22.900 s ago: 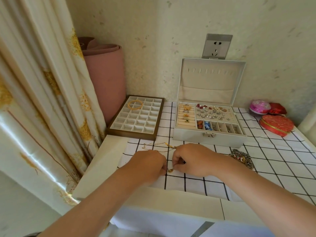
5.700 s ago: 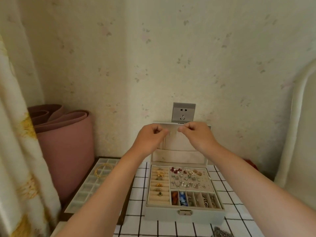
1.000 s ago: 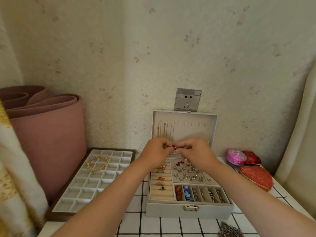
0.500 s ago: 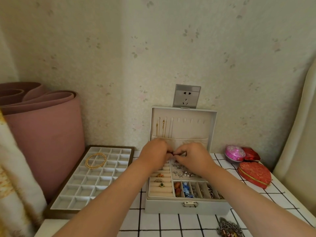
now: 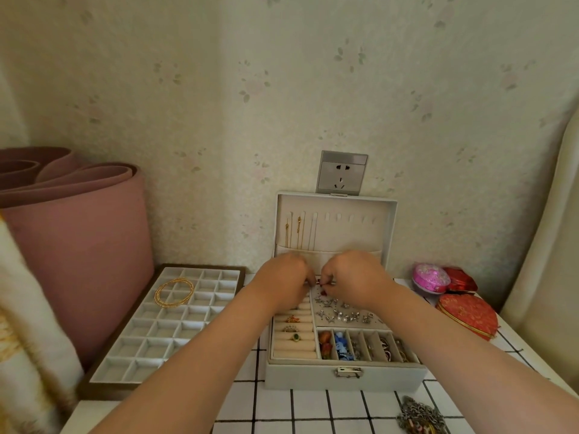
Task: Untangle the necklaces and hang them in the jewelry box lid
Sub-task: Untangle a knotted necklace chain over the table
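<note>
Necklace (image 5: 322, 280), seen only as a small red-and-silver piece, is pinched between the fingertips of both hands; its chain is too fine to trace. The left hand (image 5: 283, 285) and right hand (image 5: 355, 277) meet knuckle to knuckle, with fingers curled tightly inward and closed on the piece from either side.

The grip hangs over the rear edge of the open jewelry box (image 5: 313, 375), just in front of the fabric pocket of the upright jewelry box lid (image 5: 354, 233). Above and slightly left of the grip, two gold chains (image 5: 293, 230) hang from the leftmost slots of the lid and run down into the pocket. Directly beneath the grip and toward the viewer lies a flat section strewn with small silver pieces (image 5: 341, 311). Below and left of it stand the ring rolls (image 5: 294, 330), which carry several rings.

Well to the left of the grip, a compartment tray (image 5: 166, 321) holds gold bangles (image 5: 174, 291), and a pink rolled mat (image 5: 78, 245) stands beyond it. A wall socket (image 5: 341, 172) sits high behind the grip, above the lid. To the right are a pink round box (image 5: 430, 277) and a red heart-shaped box (image 5: 466, 313). Nearest the viewer, right of the forearms, a tangle of metal chains (image 5: 419, 415) rests on the checked cloth (image 5: 313, 408).
</note>
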Tool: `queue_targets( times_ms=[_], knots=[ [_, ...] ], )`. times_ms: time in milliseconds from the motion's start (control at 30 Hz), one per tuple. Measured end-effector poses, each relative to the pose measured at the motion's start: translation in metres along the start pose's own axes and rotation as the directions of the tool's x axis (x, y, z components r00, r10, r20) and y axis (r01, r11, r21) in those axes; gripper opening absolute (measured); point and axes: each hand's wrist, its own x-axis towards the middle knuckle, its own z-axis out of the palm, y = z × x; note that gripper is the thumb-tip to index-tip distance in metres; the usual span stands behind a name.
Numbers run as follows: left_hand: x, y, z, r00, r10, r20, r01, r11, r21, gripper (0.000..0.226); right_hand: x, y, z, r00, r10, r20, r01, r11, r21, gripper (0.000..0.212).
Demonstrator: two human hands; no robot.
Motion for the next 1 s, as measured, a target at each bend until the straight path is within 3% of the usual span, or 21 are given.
queue_targets(
  times_ms=[433, 600, 700, 800, 1000],
  knots=[
    [-0.001, 0.001, -0.003, 0.999, -0.013, 0.034, 0.013, 1.0, 0.002, 0.03, 0.008, -0.001, -0.004, 0.993, 0.077, 0.09, -0.086, 0.991, 0.103, 0.01],
    [-0.001, 0.0, -0.001, 1.0, 0.013, 0.021, -0.013, 1.0, -0.004, 0.03, 0.004, -0.002, -0.004, 0.998, 0.014, 0.057, -0.018, 0.997, 0.076, 0.015],
    [-0.002, -0.001, 0.0, 1.0, 0.027, 0.009, -0.027, 1.0, 0.0, 0.027, 0.003, -0.001, -0.001, 0.998, 0.047, 0.048, -0.053, 0.988, 0.144, 0.013],
    [0.001, 0.0, 0.004, 0.999, -0.022, -0.03, 0.022, 1.0, -0.02, 0.025, 0.003, -0.001, 0.0, 0.994, 0.091, 0.052, -0.101, 0.968, 0.232, 0.011],
    [0.007, 0.001, 0.009, 0.992, -0.122, -0.014, 0.121, 0.99, -0.074, 0.021, 0.005, -0.002, 0.007, 0.992, 0.127, -0.002, -0.124, 0.968, 0.219, 0.012]
  ],
)
